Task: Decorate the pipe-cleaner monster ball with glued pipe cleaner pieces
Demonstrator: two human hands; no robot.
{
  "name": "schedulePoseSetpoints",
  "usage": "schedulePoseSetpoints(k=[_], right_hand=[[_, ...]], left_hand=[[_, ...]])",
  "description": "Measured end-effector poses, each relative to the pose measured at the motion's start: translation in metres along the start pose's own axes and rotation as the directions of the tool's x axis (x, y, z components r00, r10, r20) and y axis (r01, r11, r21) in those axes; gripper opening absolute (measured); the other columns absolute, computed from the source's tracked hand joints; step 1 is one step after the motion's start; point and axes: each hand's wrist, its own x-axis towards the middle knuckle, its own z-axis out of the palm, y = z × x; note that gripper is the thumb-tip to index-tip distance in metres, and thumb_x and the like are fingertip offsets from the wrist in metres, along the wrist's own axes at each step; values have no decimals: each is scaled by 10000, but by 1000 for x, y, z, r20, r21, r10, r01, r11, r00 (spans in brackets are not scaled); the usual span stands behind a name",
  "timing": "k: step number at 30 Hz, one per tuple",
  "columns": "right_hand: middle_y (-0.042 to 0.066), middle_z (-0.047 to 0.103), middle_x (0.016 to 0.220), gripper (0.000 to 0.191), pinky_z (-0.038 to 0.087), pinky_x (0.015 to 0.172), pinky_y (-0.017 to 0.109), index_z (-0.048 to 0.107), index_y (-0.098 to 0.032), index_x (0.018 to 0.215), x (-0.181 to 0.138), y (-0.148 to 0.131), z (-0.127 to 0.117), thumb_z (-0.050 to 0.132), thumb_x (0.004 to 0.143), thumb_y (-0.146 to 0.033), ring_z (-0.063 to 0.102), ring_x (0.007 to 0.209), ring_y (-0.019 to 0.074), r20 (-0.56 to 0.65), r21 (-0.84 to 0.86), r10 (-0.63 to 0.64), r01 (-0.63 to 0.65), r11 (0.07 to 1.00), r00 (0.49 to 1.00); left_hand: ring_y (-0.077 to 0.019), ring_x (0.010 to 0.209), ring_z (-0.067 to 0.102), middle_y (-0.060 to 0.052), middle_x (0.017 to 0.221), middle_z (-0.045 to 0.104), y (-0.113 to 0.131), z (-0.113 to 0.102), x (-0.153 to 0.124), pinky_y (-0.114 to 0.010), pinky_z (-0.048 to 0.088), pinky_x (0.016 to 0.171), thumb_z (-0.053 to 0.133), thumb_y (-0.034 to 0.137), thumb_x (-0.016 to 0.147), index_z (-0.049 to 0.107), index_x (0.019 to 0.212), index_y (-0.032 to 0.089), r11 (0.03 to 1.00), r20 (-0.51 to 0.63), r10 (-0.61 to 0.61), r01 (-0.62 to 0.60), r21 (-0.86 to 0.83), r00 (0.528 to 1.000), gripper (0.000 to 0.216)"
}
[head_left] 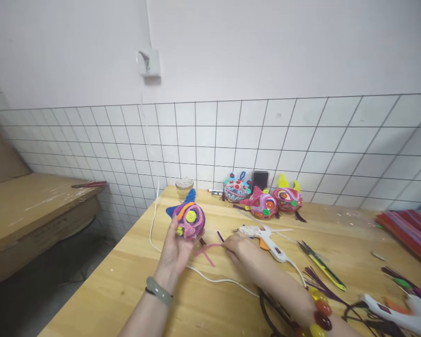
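1. While I watch from afar through the head camera, the left hand (178,250) has a round, yarn-covered ornament (192,224) in its grasp, fingers and thumb curled about its lower side.
2. Ornament's place: held up over the left part of the wooden table (126,290), its blue pointed pieces uppermost, a yellow disc facing me.
3. Right hand (241,250): low at the tabletop, fingers bunched narrow at the end of a pink strip (209,259). I cannot tell whether they pinch it (the fingertips are turned from my view).
4. Short purple strip (220,236) lies just beyond those fingers.
5. Near the right hand, I note a white glue gun (275,250) with an orange trigger; right of it, a yellow-and-black cutter (323,267).
6. Toward the tiled wall (210,140), I count three more ornaments: one pale blue and red (236,188), one pink (263,205), one with yellow horns (287,200).
7. Glass jar (184,187) stands at the table's back left; striped cloth (410,234) lies far right.
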Motion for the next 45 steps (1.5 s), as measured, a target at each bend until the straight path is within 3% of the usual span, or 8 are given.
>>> schedulePoseSetpoints(k=[4,9,15,20,27,37,45], right_hand=[[73,680,832,250,373,738,274,672,-168,806,27,4,12,442,886,-115,564,841,196,32,-83,-66,68,994,997],[80,675,789,253,362,721,271,675,-156,773,47,5,25,454,880,-95,555,837,196,85,-190,-152,166,968,985],[97,671,799,209,354,686,299,669,-139,788,52,-6,32,490,865,-63,557,788,206,129,-300,-233,262,917,964],[95,653,785,204,344,668,303,657,-130,786,49,-13,30,487,871,-55,545,772,201,129,-330,-284,311,891,950],[61,608,792,200,340,676,293,651,-159,774,38,-3,24,497,897,-130,507,795,191,45,-309,-311,309,899,949],[75,609,873,201,400,714,313,659,-182,992,12,-7,1,490,905,-116,529,835,205,-91,-282,-286,251,926,954],[94,639,907,309,460,716,325,653,-203,1006,-9,-1,-10,397,899,-71,584,838,201,-241,-130,-261,235,963,935]], left_hand=[[-200,891,648,-99,992,697,-2,2,-3,-323,528,784,628,277,796,647,991,151,999,50,30,-32,42,998,233],[-272,1041,606,-145,1138,651,4,5,-6,-410,495,860,497,532,825,612,1109,152,999,119,-42,42,6,992,488],[-285,1031,612,-176,1148,646,6,3,-5,-437,480,877,420,624,811,617,1124,124,997,104,-33,26,66,994,622],[-272,1081,591,-154,1169,643,6,2,-3,-401,476,889,419,631,807,635,1107,149,995,54,-18,13,98,998,607],[-285,1117,567,-147,1183,636,5,-1,0,-417,465,908,419,660,788,640,1092,156,991,28,-11,8,135,1000,629],[-262,992,632,-142,1117,666,5,-3,-2,-403,500,846,477,586,808,629,1094,148,996,47,-57,54,67,997,544],[-259,931,649,-136,1071,677,4,-3,-2,-424,509,799,493,546,817,592,1149,169,994,12,-93,93,61,996,513]])
